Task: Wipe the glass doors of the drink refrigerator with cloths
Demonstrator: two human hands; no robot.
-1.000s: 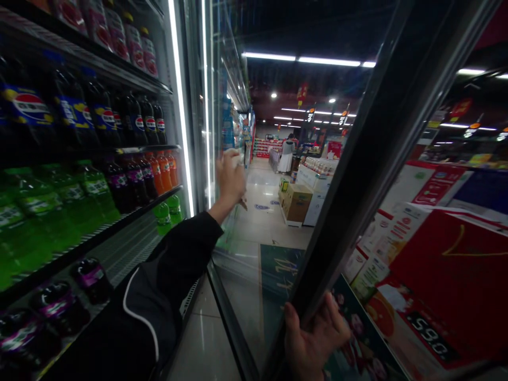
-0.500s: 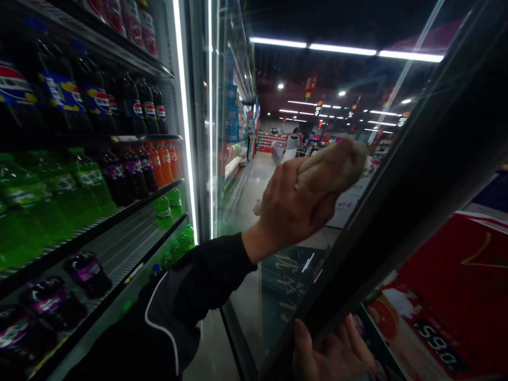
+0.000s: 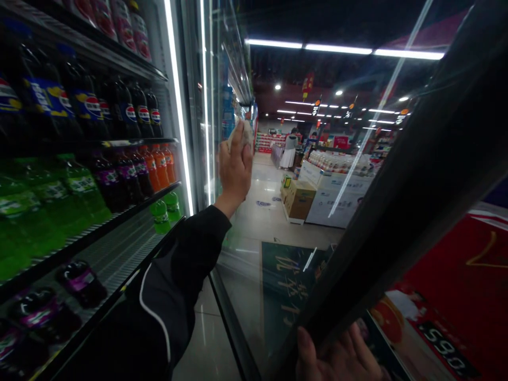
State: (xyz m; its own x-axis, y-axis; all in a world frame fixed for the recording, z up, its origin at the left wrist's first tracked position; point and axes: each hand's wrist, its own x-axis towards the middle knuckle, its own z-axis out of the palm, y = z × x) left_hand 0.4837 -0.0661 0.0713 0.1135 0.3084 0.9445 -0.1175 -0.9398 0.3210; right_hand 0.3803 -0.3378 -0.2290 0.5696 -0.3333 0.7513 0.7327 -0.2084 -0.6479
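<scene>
Left hand: clasping a whitish, bunched cloth; over the clear, flat glass pane;
Right hand: gripping the dark, straight door frame

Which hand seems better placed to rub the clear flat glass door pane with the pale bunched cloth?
Probably the left hand: it holds the pale bunched cloth up at the glass door pane. The right hand is lower, holding the dark straight door frame.
</scene>
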